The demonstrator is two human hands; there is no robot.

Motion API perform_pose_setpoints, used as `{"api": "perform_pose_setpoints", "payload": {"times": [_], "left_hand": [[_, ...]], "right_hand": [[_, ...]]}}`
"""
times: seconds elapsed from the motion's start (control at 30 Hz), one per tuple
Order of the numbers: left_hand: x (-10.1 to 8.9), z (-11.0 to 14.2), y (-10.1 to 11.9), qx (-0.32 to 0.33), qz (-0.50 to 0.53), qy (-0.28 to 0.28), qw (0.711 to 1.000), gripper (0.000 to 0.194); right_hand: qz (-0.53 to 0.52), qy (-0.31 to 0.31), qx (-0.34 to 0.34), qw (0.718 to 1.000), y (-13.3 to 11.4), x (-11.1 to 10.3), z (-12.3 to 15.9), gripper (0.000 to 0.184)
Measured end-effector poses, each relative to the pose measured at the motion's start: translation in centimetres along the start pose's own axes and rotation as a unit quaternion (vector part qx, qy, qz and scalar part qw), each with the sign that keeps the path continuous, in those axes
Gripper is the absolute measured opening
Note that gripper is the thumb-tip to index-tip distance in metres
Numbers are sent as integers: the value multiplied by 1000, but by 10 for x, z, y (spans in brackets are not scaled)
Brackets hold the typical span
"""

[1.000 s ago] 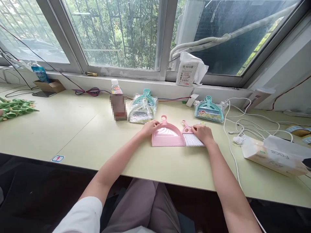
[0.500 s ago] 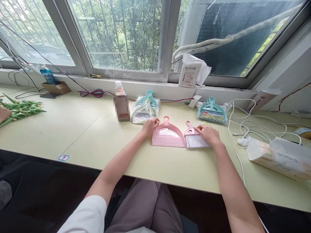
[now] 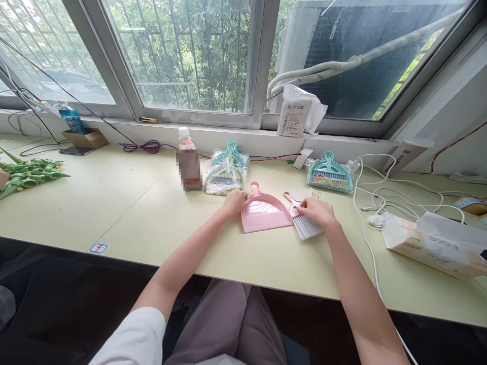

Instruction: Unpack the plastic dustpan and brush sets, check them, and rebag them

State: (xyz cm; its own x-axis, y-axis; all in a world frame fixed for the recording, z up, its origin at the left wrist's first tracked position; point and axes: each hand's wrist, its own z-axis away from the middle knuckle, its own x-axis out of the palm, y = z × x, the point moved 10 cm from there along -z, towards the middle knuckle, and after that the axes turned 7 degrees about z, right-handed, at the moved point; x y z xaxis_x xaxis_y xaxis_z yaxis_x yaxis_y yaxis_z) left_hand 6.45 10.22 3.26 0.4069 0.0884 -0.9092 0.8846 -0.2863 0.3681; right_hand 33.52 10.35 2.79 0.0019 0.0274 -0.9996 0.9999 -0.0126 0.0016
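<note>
A pink dustpan (image 3: pixel 266 221) lies on the table in front of me, its ring handle pointing toward the window. My left hand (image 3: pixel 236 204) grips its upper left edge, fingers closed. Just right of the pan is a small pink hand brush (image 3: pixel 292 207) with white bristles (image 3: pixel 306 228), turned at a slant. My right hand (image 3: pixel 318 210) is closed on the brush's right side and covers part of it. The brush head touches or nearly touches the pan's right corner.
Behind stand wrapped teal dustpan sets (image 3: pixel 227 170) (image 3: pixel 329 175) and a bottle (image 3: pixel 186 139). White cables (image 3: pixel 380 197) and a tissue pack (image 3: pixel 433 246) lie on the right. At far left, a person's hand (image 3: pixel 3 178) touches green stalks (image 3: pixel 32 175).
The dustpan has turned slightly, its right corner now nearer me. The brush has rotated too, bristles swinging toward me, with my right hand moving left along with it.
</note>
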Motion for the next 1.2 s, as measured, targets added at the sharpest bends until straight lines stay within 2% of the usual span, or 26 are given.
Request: {"api": "perform_pose_setpoints", "payload": {"times": [0.13,0.3,0.4,0.5,0.57,0.63,0.7,0.8,0.87,0.9,1.03,1.1,1.2], "left_hand": [[2,4,10,3,2,-16,1000,41],[5,10,23,24,20,-14,999,33],[8,15,33,37,33,-16,999,33],[15,23,58,119,71,-43,990,41],[21,32,77,194,96,-68,974,41],[24,38,86,239,103,-77,962,37],[23,36,84,244,94,-55,964,33],[10,26,68,220,86,22,971,30],[3,19,55,206,93,62,972,35],[3,16,51,207,100,61,971,39],[21,15,50,246,110,-5,963,44],[24,18,52,255,75,-8,964,37],[22,25,59,278,-24,22,960,29]], "right_hand": [[5,-5,12,1000,5,-3,4,24],[-31,106,88,990,34,-33,7,29],[-98,148,61,982,43,-40,0,32],[-140,133,-30,981,23,-28,-8,28],[-142,110,-79,981,-2,-14,-8,24],[-134,85,-123,980,-31,-4,-2,20],[-127,77,-152,977,-55,-1,6,21],[-138,72,-185,970,-76,-6,18,23],[-162,59,-217,961,-84,-8,23,23],[-177,52,-231,955,-87,-8,25,22],[-218,44,-247,943,-87,-7,24,19],[-230,39,-252,939,-88,-6,24,18],[-262,26,-270,926,-92,-5,25,19]]}}
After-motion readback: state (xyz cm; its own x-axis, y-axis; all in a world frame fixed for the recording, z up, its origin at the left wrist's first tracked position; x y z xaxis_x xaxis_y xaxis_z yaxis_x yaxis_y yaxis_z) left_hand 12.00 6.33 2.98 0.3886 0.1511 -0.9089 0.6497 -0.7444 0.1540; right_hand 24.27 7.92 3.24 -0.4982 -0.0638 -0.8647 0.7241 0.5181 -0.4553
